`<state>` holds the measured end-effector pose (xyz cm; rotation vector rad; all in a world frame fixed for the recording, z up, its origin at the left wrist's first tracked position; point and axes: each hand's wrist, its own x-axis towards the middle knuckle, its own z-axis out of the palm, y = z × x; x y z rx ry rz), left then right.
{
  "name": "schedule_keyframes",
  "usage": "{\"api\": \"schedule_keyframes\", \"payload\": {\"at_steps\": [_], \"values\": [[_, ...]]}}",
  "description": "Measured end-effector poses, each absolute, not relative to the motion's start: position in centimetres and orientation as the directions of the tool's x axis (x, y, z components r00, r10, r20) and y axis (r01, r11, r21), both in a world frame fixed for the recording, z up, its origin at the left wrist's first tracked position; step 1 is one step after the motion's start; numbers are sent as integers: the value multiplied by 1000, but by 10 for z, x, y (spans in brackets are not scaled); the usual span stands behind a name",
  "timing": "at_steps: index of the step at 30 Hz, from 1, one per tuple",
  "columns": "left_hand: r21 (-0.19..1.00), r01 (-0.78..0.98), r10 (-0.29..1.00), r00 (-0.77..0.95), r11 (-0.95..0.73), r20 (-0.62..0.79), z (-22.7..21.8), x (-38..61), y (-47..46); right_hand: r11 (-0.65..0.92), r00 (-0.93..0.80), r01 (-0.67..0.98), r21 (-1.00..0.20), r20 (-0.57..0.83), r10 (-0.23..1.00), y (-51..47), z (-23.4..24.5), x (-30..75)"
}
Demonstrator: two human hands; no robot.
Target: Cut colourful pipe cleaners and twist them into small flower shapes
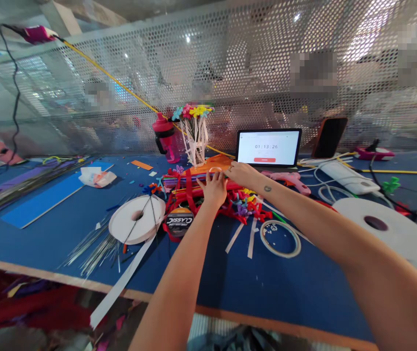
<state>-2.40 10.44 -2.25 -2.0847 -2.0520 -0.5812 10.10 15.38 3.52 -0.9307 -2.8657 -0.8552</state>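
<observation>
My left hand (214, 188) rests on a heap of fuzzy pipe cleaners (179, 196), mostly red, with its fingers spread. Right beside it, at the heap's far edge, is my right hand (243, 174), fingers bent down and together; whatever they grip is hidden. A small pale ring (216, 169) shows just beyond my left fingertips. Behind both hands lies an orange sheet (217, 161). Small red, purple and yellow pipe-cleaner pieces (250, 207) spill toward me on the right of the heap.
Left of the hands are a white ribbon spool (120, 226), a round Classic tin (179, 223) and thin wires (98, 251). A tape roll (296, 243), pink glue gun (292, 181) and large white spool (354, 209) are right. Behind stand a bottle (164, 129), flower vase (196, 141) and tablet (268, 146).
</observation>
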Motion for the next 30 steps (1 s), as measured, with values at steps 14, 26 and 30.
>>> {"api": "schedule_keyframes", "payload": {"at_steps": [14, 26, 30], "values": [[206, 979, 904, -95, 7, 418, -21, -29, 115, 679, -852, 505, 533, 183, 491, 154, 52, 128], [210, 977, 908, -129, 47, 397, -27, -33, 116, 437, -594, 804, 404, 591, 546, 146, 125, 248], [254, 967, 887, -141, 27, 441, -27, -31, 113, 225, -251, 962, 154, 821, 512, 118, 148, 297]]}}
